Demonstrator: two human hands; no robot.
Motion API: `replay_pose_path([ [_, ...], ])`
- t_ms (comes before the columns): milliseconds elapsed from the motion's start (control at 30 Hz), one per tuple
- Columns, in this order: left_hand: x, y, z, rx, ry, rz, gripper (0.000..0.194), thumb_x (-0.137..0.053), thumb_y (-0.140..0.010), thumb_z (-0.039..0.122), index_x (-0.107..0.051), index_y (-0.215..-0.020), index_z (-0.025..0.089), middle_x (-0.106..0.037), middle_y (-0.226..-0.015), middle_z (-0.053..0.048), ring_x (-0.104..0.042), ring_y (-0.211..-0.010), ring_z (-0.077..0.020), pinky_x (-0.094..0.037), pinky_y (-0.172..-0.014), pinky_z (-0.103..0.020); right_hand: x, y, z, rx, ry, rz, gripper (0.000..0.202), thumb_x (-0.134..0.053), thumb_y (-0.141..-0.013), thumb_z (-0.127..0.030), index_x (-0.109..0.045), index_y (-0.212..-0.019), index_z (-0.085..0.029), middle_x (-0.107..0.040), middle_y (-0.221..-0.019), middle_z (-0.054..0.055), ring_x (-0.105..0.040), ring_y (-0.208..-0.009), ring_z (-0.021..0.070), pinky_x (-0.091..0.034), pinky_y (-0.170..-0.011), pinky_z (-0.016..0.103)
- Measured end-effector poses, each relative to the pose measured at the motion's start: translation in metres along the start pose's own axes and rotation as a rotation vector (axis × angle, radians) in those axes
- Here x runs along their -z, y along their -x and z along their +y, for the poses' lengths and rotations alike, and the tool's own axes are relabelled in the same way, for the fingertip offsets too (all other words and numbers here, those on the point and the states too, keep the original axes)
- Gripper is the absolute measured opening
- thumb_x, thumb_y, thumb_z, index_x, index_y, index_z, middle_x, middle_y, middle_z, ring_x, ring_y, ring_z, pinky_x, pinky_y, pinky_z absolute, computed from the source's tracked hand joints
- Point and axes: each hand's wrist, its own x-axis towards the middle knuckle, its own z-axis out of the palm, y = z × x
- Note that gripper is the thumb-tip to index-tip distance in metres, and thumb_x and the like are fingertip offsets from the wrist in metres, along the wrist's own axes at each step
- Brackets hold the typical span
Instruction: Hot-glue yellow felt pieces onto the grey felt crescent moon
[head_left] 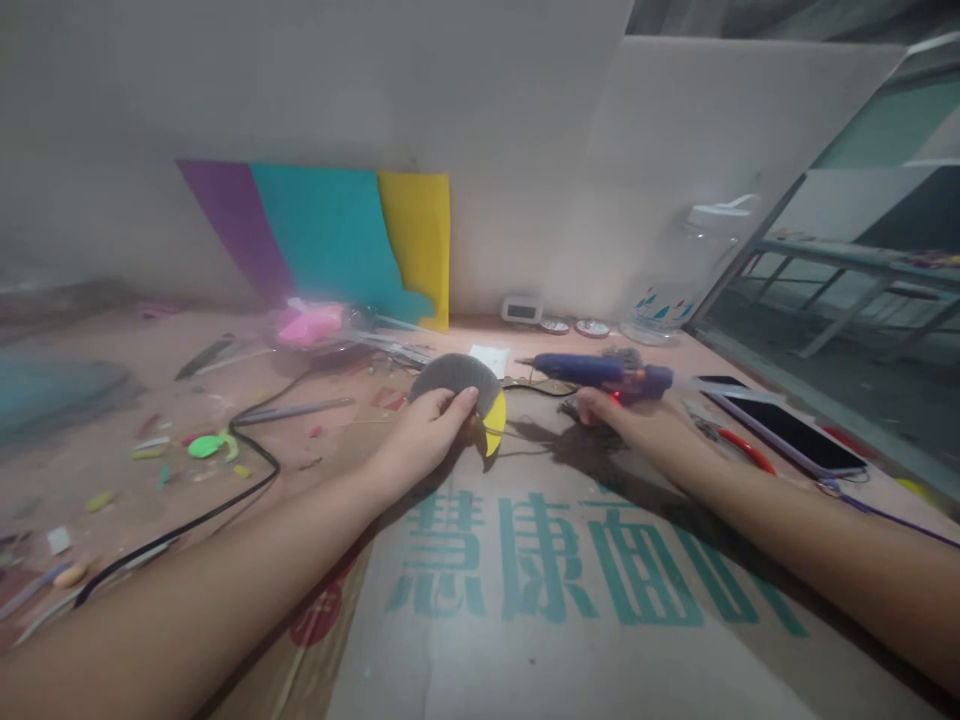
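Pale wall panels [525,110] back the scene, w/ a pink-topped table [187,325] below & a sheet printed in green characters [525,660] at bottom centre. Just left of frame centre, the left hand [435,425] has its fingers clamped on a grey disc [450,372], thumb on its face; a yellow crescent [496,420] shows along the disc's right edge. Right of centre, the right hand [596,405] has its fingers closed round the grip of a blue glue gun [607,370], a bit blurred — nozzle aimed left, near the disc but apart.

Main risk, prob.: a burn — if the gun's hot, a slip of the right wrist could put the tip on the left fingers. Too much trigger pressure might drip glue on the sheet. Gun cord's route isn't clear, but the black cable [262,485], lower left, could get snagged by the left forearm, dragging small bits along.
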Motion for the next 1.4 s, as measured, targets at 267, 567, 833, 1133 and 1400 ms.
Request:
replay_pose_path([
  [267,0.001,-0.003,0.0,-0.017,-0.043,-0.093,0.05,-0.042,-0.089,0.059,-0.056,-0.063,0.019,-0.064,-0.066,-0.003,-0.06,-0.066,-0.0187,-0.041,-0.064,-0.028,0.053,-0.018,-0.01,0.056,-0.278,0.145,0.041,-0.056,-0.088,-0.057,-0.074,-0.094,-0.021,-0.074,-0.094,0.008,-0.068,-0.088,0.0223,-0.053,-0.075,0.032],
  [567,0.0,-0.003,0.001,-0.025,-0.089,-0.09,0.05,-0.041,-0.089,0.06,-0.054,-0.061,0.02,-0.06,-0.064,-0.002,-0.058,-0.066,-0.019,-0.037,-0.063,-0.029,0.045,-0.059,0.008,0.024,-0.14,0.037,0.041,-0.071,-0.076,-0.051,-0.073,-0.1,-0.017,-0.074,-0.088,0.008,-0.066,-0.073,0.02,-0.053,-0.069,0.033],
  [833,0.0,-0.005,-0.005,-0.03,-0.074,-0.076,0.052,-0.042,-0.088,0.062,-0.054,-0.062,0.019,-0.059,-0.064,-0.002,-0.056,-0.065,-0.0189,-0.037,-0.061,-0.029,-0.017,-0.115,0.001,0.011,0.053,-0.127,0.036,-0.066,-0.082,-0.044,-0.071,-0.101,-0.014,-0.073,-0.083,0.008,-0.063,-0.072,0.0189,-0.049,-0.067,0.028],
  [1133,0.001,-0.004,-0.003,-0.024,-0.04,-0.06,0.051,-0.043,-0.087,0.062,-0.054,-0.062,0.019,-0.06,-0.063,-0.002,-0.057,-0.065,-0.0185,-0.037,-0.06,-0.028,-0.053,-0.136,0.032,0.017,0.067,-0.265,0.024,-0.06,-0.09,-0.035,-0.069,-0.098,-0.014,-0.071,-0.072,0.007,-0.059,-0.054,0.015,-0.046,-0.052,0.025],
  [1400,0.0,-0.005,-0.002,-0.026,-0.059,-0.06,0.05,-0.043,-0.087,0.062,-0.053,-0.062,0.019,-0.06,-0.063,-0.002,-0.057,-0.065,-0.0185,-0.036,-0.059,-0.028,-0.021,-0.111,0.031,0.087,0.31,-0.091,0.03,-0.063,-0.085,-0.038,-0.068,-0.1,-0.013,-0.071,-0.101,0.018,-0.064,-0.097,0.0306,-0.045,-0.081,0.036],
])
